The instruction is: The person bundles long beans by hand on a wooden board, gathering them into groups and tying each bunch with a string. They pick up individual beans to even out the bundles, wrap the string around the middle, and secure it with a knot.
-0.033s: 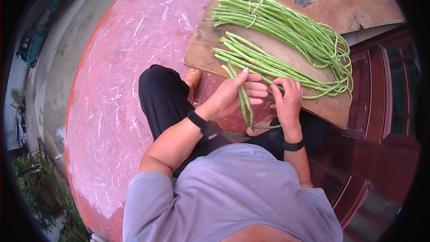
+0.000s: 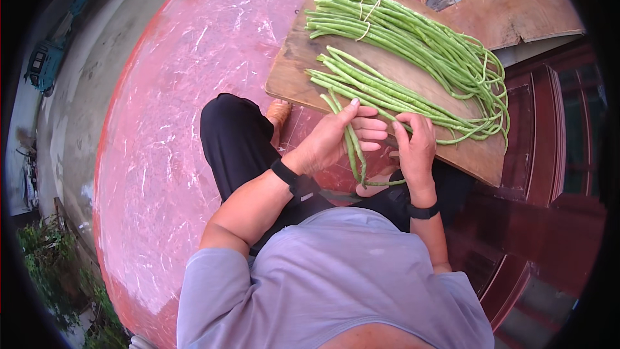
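Seated on glossy red-painted concrete floor (image 2: 194, 90), largest surface in view, filling centre to 9 o'clock. Worn brown rectangular wooden board (image 2: 290, 71) laid flat on floor at 1 o'clock. Second board, paler, weathered, (image 2: 529, 13) at 2 o'clock, apart from the first. Dark red wooden door frame (image 2: 555, 129) at 3 o'clock.

On the brown board: upper bundle of long green yardlong beans (image 2: 413, 39), tied near its left end with pale string (image 2: 368, 16), far ends curling off toward 3 o'clock. Loose lower pile of the same beans (image 2: 387, 94) just below it, toward centre.

Left hand (image 2: 332, 139) at centre, closed around a small bunch of green beans (image 2: 352, 148); thumb over the top, fingers curled beneath, loose ends hanging down toward 6 o'clock off the board's near edge. Right hand (image 2: 416, 148) just right of it, fingers pinched narrow on bean ends from the loose pile.

Judgement on step: appears to be gathering and working bean tips. Best done with ends kept level in the left hand, few pods at a time, right-hand pinch close to the tip so little good pod is lost; pods kept over the board, not trailing on the floor.

Counts: boards 2; bean groups on board 2 (one tied, one loose); held bunch 1, roughly three or four pods, exact number not resolvable; black wristbands 2, one per wrist; hands 2.
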`<state>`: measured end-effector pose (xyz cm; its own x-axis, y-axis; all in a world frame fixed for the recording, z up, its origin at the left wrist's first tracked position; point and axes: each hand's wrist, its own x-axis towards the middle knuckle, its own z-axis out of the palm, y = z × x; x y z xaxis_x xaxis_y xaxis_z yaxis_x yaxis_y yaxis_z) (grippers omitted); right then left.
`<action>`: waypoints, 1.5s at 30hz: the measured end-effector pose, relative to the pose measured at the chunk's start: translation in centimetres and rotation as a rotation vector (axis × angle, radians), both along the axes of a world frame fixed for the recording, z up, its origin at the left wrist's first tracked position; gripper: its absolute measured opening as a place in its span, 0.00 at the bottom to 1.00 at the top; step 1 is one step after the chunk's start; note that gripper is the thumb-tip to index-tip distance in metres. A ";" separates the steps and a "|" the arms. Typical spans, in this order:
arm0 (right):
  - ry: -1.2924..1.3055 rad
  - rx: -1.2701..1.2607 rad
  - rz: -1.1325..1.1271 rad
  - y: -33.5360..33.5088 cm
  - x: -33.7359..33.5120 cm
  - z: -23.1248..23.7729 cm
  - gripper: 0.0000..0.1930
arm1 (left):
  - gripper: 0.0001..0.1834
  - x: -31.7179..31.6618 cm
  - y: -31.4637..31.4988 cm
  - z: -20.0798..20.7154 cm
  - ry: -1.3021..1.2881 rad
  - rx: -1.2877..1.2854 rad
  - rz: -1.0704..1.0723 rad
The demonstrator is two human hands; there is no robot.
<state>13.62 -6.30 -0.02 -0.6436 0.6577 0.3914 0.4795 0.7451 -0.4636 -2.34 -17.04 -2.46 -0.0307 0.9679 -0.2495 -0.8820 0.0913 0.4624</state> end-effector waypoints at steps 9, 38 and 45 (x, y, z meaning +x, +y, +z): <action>0.160 -0.249 -0.011 -2.4 1.9 1.7 0.06 | 0.32 0.4 0.1 0.4 0.103 0.042 0.076; -0.061 0.052 0.075 0.3 -0.5 1.5 0.13 | 0.21 0.2 -0.2 -0.4 -0.064 -0.027 0.247; -0.139 0.159 0.093 1.1 -2.4 1.3 0.17 | 0.24 -0.9 0.2 -0.2 -0.022 -0.051 0.199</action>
<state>11.18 -5.25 1.29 -0.7536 0.5301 0.3886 0.4562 0.8475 -0.2713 -3.26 -16.82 -2.62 -0.2143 0.9293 -0.3007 -0.8946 -0.0632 0.4423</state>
